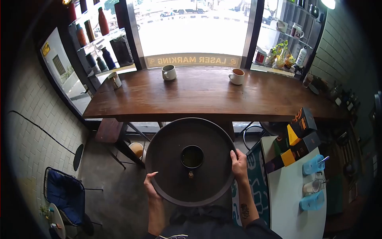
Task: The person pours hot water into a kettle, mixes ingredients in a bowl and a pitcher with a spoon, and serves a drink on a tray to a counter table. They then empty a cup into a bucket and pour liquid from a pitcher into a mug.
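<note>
A round dark tray (167,139) is held level in front of my body, between both hands. My left hand (151,186) grips its lower left rim, the thumb on top. On the right rim is my right hand (239,164), its fingers wrapped round the edge. Near the tray's middle stands a small dark round cup or bowl (192,156), with a tiny object (191,174) just below it. Beyond the tray is a wooden counter (199,97) bearing a mug (169,72) at the centre left, another mug (236,76) at the right and a third cup (114,80) at the far left.
A wooden stool (108,130) stands under the counter's left end. At the right, a white table (286,187) holds dark and yellow boxes (305,126), blue containers (312,201) and a glass jar (312,187). A blue chair (65,195) is at the lower left.
</note>
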`<state>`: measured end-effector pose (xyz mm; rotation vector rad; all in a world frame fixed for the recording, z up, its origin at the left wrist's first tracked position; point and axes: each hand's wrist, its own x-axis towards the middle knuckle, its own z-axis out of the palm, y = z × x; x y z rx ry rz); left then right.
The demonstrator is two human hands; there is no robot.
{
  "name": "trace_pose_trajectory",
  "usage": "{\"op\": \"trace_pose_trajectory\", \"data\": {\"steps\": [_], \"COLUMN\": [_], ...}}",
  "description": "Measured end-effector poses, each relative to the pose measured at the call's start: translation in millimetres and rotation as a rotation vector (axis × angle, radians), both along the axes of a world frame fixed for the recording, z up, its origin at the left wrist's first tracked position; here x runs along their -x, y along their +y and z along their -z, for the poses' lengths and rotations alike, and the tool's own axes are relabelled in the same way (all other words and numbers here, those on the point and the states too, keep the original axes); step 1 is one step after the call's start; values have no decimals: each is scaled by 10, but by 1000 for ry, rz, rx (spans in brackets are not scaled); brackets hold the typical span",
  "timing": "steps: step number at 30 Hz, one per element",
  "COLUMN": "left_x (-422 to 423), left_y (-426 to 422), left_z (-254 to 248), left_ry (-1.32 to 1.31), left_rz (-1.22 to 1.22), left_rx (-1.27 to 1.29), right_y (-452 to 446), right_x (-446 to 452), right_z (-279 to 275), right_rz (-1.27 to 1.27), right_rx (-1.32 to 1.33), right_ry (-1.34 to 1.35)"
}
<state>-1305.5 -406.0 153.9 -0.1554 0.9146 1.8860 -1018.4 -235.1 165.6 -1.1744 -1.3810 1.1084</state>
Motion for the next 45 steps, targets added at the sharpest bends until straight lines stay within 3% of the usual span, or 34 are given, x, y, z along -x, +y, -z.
{"op": "trace_pose_trajectory", "data": {"steps": [3, 12, 15, 20, 22, 24, 26, 31, 35, 38, 45], "left_x": [226, 558, 588, 644, 550, 454, 370, 157, 49, 33, 14], "left_y": [500, 1697, 1894, 2027, 2076, 2074, 2097, 2273, 2337, 2338, 2333], "left_z": [-109, -309, -328, -259, -391, -412, -353, -346, -386, -331, -353], "left_ry": [15, 140, 30, -29, -53, -74, -126, -88, -108, -82, -88], "left_rz": [38, 112, 188, 115, 104, 102, 83, 48, 27, -2, 15], "left_rx": [-15, 75, 42, 52, 50, 60, 39, 39, 47, 35, 15], "right_y": [429, 1459, 1693, 2027, 2204, 2454, 2785, 3643, 4305, 4429, 4378], "right_x": [171, 382, 401, 396, 334, 257, 168, -2, -120, -59, -57], "right_z": [-107, -491, -428, -539, -633, -727, -774, -825, -535, -527, -590], "right_rz": [25, 132, 162, 95, -68, -134, -73, 116, 31, -138, -95], "right_rx": [-6, -15, -127, -106, -129, -92, -137, -456, -440, -261, -347], "right_ry": [-16, -480, -596, -828, -900, -885, -662, -594, -571, -361, -360]}}
